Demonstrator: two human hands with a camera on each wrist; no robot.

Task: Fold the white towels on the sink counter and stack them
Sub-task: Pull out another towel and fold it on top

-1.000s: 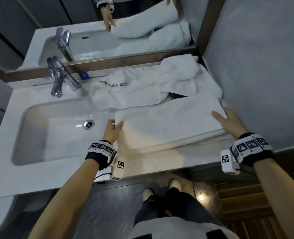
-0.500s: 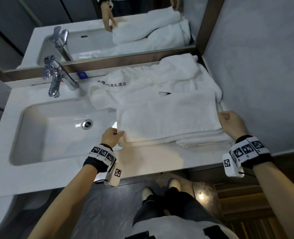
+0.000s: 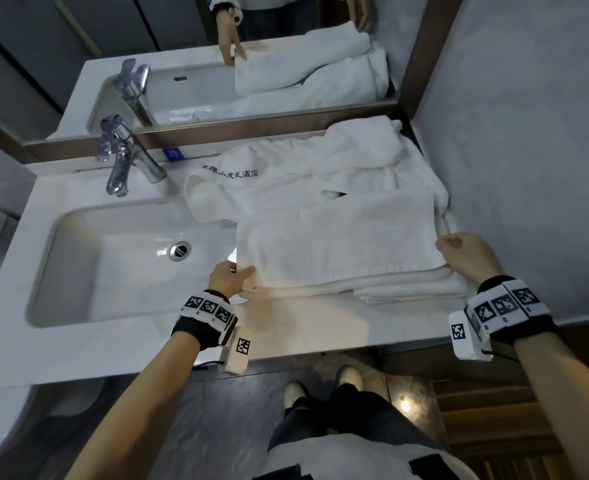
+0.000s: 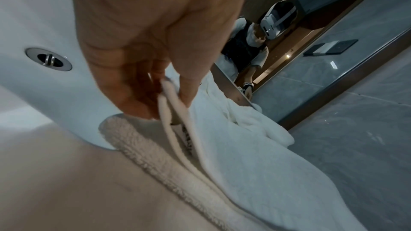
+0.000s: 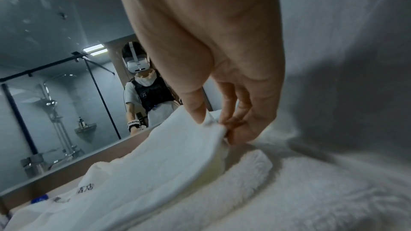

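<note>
A folded white towel (image 3: 338,244) lies on top of another folded towel (image 3: 410,289) on the sink counter (image 3: 320,327), right of the basin. My left hand (image 3: 232,271) pinches the top towel's near left corner (image 4: 169,94) between thumb and fingers. At the right edge my right hand (image 3: 459,252) pinches the towel's corner (image 5: 213,126), lifted slightly off the thick towel (image 5: 244,168) below. Behind them lies a crumpled white towel (image 3: 286,181) with dark embroidered characters.
The basin (image 3: 113,258) with its drain (image 3: 180,250) lies left of the towels, a chrome faucet (image 3: 123,161) behind it. A mirror (image 3: 251,46) runs along the back and a grey wall (image 3: 528,133) bounds the counter on the right.
Both hands have drawn the folded towel toward the counter's front edge, onto the lower towel. The grips on its two corners are kept.
</note>
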